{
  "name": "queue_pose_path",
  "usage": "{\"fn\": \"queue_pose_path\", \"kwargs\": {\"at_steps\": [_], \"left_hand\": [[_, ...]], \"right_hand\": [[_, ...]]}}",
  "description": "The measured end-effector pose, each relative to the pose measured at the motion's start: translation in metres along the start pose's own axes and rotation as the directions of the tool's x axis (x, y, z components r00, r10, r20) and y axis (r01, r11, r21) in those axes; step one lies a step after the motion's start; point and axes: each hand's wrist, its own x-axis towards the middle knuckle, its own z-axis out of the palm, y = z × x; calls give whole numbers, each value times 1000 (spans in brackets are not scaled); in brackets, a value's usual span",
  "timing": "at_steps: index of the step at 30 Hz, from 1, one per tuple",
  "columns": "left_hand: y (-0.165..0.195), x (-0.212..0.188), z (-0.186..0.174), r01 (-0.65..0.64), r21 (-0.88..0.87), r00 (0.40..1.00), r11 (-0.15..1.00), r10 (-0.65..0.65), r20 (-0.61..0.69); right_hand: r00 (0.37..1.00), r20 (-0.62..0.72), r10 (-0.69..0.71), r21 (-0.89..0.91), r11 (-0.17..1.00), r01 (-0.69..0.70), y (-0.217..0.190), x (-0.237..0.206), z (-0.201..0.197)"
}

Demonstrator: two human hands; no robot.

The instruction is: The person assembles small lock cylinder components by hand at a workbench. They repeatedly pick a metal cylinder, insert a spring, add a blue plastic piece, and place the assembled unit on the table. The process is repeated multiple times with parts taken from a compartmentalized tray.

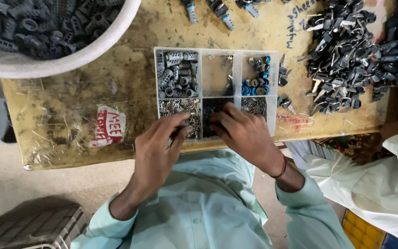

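We work at a worn yellow table (pixel 130 74), and the risks are mostly about spilling. The large white tub (pixel 116 34) at the top left is heaped with grey plastic housings (pixel 38 23), and part of it passes out of view, so we cannot tell how well it is supported; a push could tip it. The loose pile of dark keys and parts (pixel 342 50) on the right has no wall around it, and a sleeve could drag pieces off the edge.

The clear divided tray (pixel 236 53) sits at the near edge of the table, so our wrists might push it off. Its upper row holds grey cylinders (pixel 177 74), an almost empty middle cell (pixel 217 74), and blue and silver round caps (pixel 256 78). The lower row holds very small metal pieces (pixel 178 108) that mix easily between cells.

Our left hand (pixel 155 150) pinches something small at the lower left cell; what it is, we cannot tell. Our right hand (pixel 245 133) lies curled over the lower middle cell, fingers narrow and touching the contents.
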Motion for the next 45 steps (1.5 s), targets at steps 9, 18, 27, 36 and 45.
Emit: {"fn": "queue_pose_path", "kwargs": {"at_steps": [9,18,27,36,45], "left_hand": [[-5,5,15,146,-420,986,896,-96,138],[-3,10,47,232,-592,968,772,-126,215],[-2,13,51,-95,-476,990,874,134,50],[9,13,43,258,-434,943,863,-127,307],[-3,16,39,380,-548,899,745,-158,408]], "right_hand": [[999,-31,22,200,980,-15,16,-9,-3],[901,308,304,890,241,-386,39,-43,9],[930,248,273,965,19,-263,27,-48,21],[972,-44,232,885,461,-70,21,-44,9],[1000,-9,30,-271,962,-31,36,-37,-31]]}}
